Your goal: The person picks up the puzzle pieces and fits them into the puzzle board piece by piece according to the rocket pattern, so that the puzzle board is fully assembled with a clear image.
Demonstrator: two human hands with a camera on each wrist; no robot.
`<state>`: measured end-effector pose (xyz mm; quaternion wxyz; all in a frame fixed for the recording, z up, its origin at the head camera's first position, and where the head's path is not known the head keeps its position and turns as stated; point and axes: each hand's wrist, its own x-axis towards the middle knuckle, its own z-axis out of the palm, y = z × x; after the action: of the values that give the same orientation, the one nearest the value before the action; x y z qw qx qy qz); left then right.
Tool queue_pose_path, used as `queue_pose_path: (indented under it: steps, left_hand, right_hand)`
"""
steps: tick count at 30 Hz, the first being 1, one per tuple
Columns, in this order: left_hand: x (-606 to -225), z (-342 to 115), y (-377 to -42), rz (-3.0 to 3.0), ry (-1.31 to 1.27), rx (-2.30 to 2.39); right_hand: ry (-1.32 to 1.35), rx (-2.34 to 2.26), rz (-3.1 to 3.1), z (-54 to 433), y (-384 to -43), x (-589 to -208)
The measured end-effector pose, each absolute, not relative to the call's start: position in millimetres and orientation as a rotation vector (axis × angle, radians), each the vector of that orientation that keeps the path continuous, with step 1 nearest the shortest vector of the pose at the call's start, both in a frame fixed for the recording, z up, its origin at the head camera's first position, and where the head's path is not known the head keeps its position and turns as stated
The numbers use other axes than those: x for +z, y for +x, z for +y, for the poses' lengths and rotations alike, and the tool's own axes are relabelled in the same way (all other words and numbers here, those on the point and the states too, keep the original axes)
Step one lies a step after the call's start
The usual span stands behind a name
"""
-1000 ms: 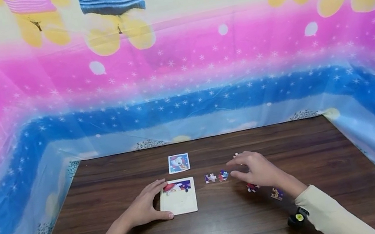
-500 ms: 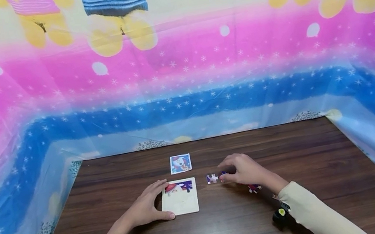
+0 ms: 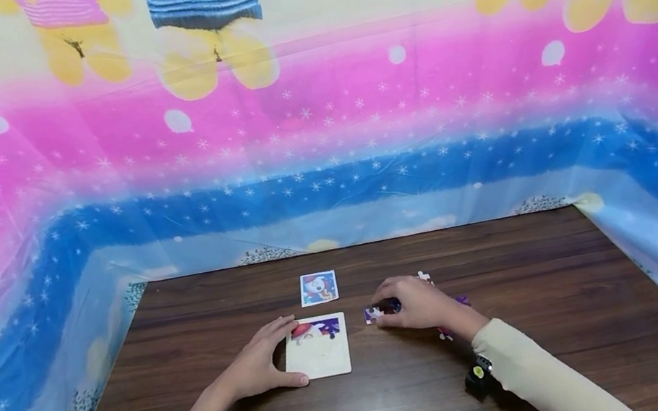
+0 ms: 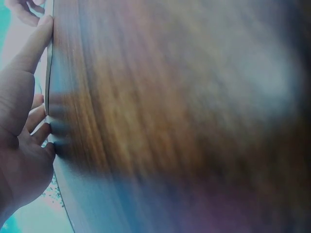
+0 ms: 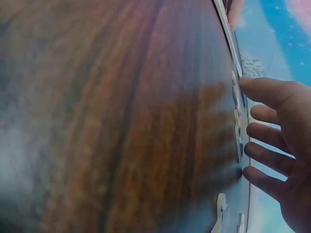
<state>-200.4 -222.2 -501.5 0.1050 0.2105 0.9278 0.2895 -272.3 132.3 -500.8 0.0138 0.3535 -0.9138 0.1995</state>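
Note:
A white-framed jigsaw tray (image 3: pixel 320 363) lies on the table, its top strip filled with red, white and purple picture pieces and its lower part plain cream. My left hand (image 3: pixel 248 368) holds it by the left side, thumb at the lower corner and fingers at the upper one. To the right, my right hand (image 3: pixel 415 304) is low over loose jigsaw pieces, thumb and fingertips right at a purple-and-white piece (image 3: pixel 370 315). A blue piece beside that one is partly hidden under the fingers. In the right wrist view the fingers (image 5: pixel 269 141) are spread and loosely bent above the pieces.
A small printed picture card (image 3: pixel 318 287) lies behind the tray. Other loose pieces surround the right hand: a pale-edged piece (image 3: pixel 424 276) behind it, a purple piece (image 3: pixel 463 300) and a red piece (image 3: pixel 445 335) partly covered by it. A patterned cloth (image 3: pixel 326 187) encloses the table.
My right hand has moved left, from over the right-hand pieces to the purple-and-white piece nearest the tray. The left hand keeps its place on the tray.

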Motion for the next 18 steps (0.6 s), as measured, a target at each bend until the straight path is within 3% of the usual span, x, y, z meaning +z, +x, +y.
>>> queue_pose_path:
  steps: [18]
  left_hand:
    - [-502.9,-223.0,-199.9,2.735,0.631,0.858]
  right_hand:
    - [1.143,0.515,-2.852,128.8,-276.6,-504.6]
